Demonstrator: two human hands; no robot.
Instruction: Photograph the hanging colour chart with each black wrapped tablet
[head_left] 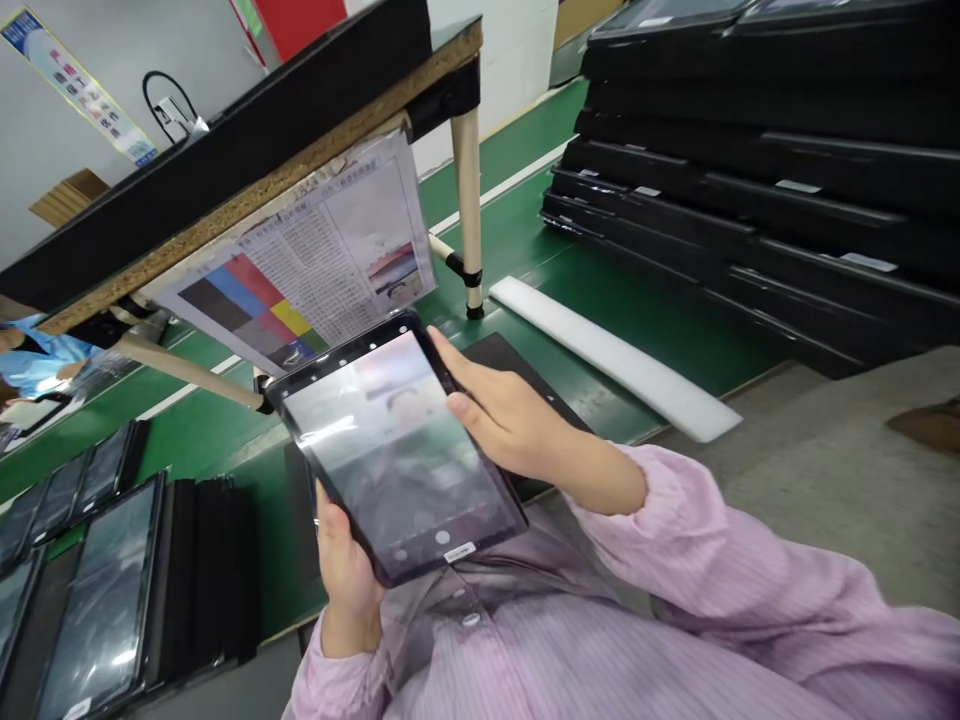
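Note:
A black-framed tablet point(397, 440) is held tilted in front of my body, its lit screen facing me. On the screen is a blurred camera-like picture with a round button near the lower edge. A small white label point(460, 552) sits on the bottom frame. My left hand point(346, 570) grips the lower left edge, thumb at the front. My right hand point(506, 410) is closed round the upper right edge; its other fingers are partly hidden behind the tablet. Just beyond the tablet's top hangs a printed sheet point(337, 225) with coloured blocks and a text table.
A raised shelf point(247, 150) on pale tube legs stands over the green bench point(517, 350). At right rise stacked black trays point(750, 200); at lower left stand more trays with tablets point(97, 600). A white foam strip point(615, 355) lies on the bench. Someone's blue sleeve point(45, 360) shows at far left.

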